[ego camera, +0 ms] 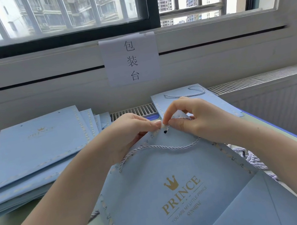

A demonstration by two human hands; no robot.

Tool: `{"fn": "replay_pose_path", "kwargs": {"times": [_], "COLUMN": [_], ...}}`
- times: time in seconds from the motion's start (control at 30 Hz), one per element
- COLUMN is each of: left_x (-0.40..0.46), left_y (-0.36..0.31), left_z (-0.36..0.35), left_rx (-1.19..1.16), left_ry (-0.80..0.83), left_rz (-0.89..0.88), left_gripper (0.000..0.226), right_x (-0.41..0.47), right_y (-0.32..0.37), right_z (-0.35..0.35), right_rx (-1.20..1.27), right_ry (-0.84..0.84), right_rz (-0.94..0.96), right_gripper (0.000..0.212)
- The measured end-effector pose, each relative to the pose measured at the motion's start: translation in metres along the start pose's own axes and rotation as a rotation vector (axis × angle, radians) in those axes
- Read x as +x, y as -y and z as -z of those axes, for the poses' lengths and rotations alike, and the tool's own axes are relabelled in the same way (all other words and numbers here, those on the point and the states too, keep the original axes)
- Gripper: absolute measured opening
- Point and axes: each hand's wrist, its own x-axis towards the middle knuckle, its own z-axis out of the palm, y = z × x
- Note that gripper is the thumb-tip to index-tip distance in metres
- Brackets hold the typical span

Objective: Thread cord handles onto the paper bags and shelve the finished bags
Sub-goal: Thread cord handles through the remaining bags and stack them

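Observation:
A light blue paper bag [168, 198] with a gold crown and the word PRINCE lies tilted in front of me. A pale lilac twisted cord [159, 147] hangs in a loop across its front face. My left hand [127, 134] pinches the bag's top edge beside a small punched hole [165, 132]. My right hand [194, 116] pinches a cord end just above that hole. The cord's tip is partly hidden by my fingers.
A stack of flat blue bags without handles [31, 152] lies at the left. One bag with a cord handle [180, 94] rests behind my hands on the radiator ledge. Loose lilac cords [248, 156] lie at the right. A paper sign [131, 59] hangs on the wall below the window.

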Motion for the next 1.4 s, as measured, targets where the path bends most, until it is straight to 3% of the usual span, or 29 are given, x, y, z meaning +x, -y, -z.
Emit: {"fn": "replay_pose_path", "kwargs": {"times": [0.33,0.57,1.07,1.17,1.27,1.4], "left_x": [0.001,0.005,0.003,0.001,-0.002,-0.008], "left_y": [0.002,0.004,0.002,-0.002,-0.007,-0.009], "left_z": [0.000,-0.007,-0.007,-0.005,-0.007,-0.012], "left_rx": [-0.054,0.109,-0.046,0.199,0.516,0.861], "left_ry": [0.021,-0.093,-0.169,-0.182,-0.258,-0.223], "left_rz": [0.026,0.076,-0.021,-0.054,-0.224,-0.320], "left_gripper": [0.022,0.037,0.038,0.027,0.024,0.043], "right_x": [-0.001,0.000,0.001,0.004,0.007,0.010], "right_y": [0.000,0.002,-0.005,-0.007,-0.011,-0.022], "right_z": [-0.001,-0.007,0.000,-0.001,0.006,0.015], "right_rx": [-0.035,-0.030,-0.021,-0.029,-0.008,0.029], "right_ry": [0.062,0.032,0.038,-0.061,-0.253,-0.441], "right_rz": [0.017,0.023,0.020,-0.020,-0.068,-0.138], "right_gripper": [0.007,0.013,0.006,0.017,0.020,0.016]}}
